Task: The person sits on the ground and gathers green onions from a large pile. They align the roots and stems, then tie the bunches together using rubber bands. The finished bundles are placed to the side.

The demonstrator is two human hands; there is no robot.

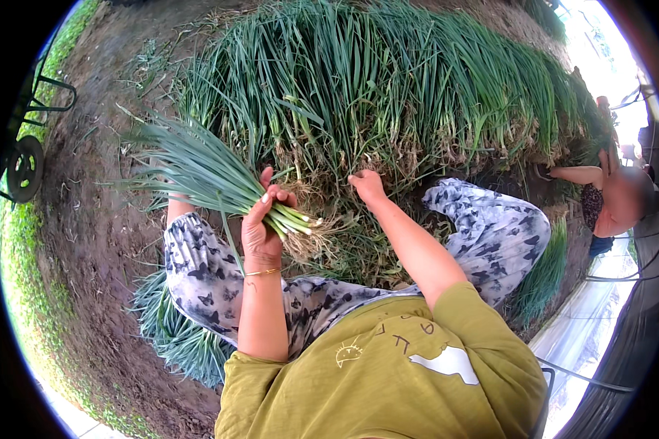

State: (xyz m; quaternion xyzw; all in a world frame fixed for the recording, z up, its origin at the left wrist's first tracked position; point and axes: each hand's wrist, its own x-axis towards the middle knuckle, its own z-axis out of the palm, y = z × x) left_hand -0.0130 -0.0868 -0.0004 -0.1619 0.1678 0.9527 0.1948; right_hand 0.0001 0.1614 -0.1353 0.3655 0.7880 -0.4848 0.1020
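Observation:
A bunch of green onions [201,164] rests in my left hand [260,223], whose fingers wrap round the white stems. Its leaves point to the upper left; the pale ends and stringy roots stick out on the right. At the root edge of a large heap of green onions [344,66] is my right hand [367,186], its fingers pinched together. Whatever those fingers grip, if anything, is too small to make out. The heap's roots are brown and soil-covered, with the leaves lying away from me.
More green onions [179,325] lie beside my left leg, and another pile [545,271] beyond my right knee. Trimmings [359,252] litter the ground between my legs. Another person [615,197] sits at the far right. A black wheel [25,168] stands at the left edge.

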